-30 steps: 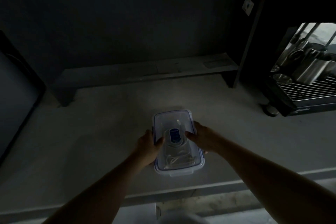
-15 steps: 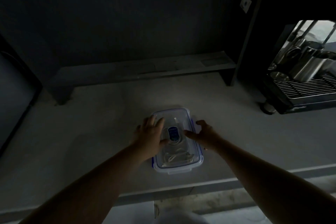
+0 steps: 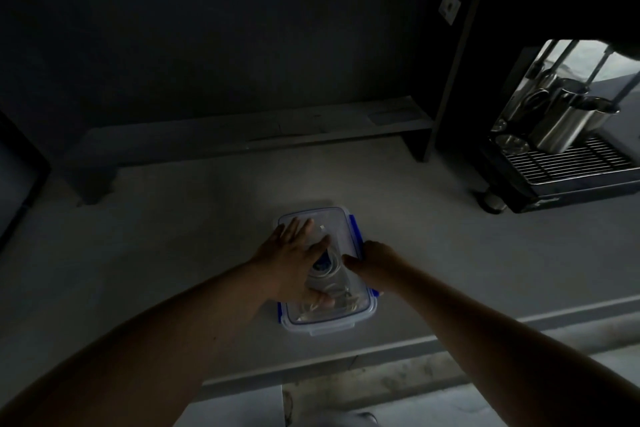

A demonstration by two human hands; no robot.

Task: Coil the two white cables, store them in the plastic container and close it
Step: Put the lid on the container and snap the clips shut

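A clear plastic container (image 3: 341,317) with a blue-trimmed lid lies on the grey counter, near its front edge. Coiled white cables (image 3: 343,302) show faintly through the lid at the near end. My left hand (image 3: 294,260) lies flat on the lid, fingers spread. My right hand (image 3: 375,262) grips the container's right edge at the blue side latch (image 3: 353,227), thumb on top of the lid. A blue label on the lid is partly hidden under my left hand.
A coffee machine (image 3: 568,163) with steel jugs on a drip grate stands at the right. A low shelf (image 3: 242,135) runs along the dark back wall. A dark panel (image 3: 17,177) borders the left side. The counter's front edge (image 3: 311,367) lies close below the container.
My left hand has gone from gripping the container's left side to lying flat on the lid. My right hand has shifted onto the right latch edge.
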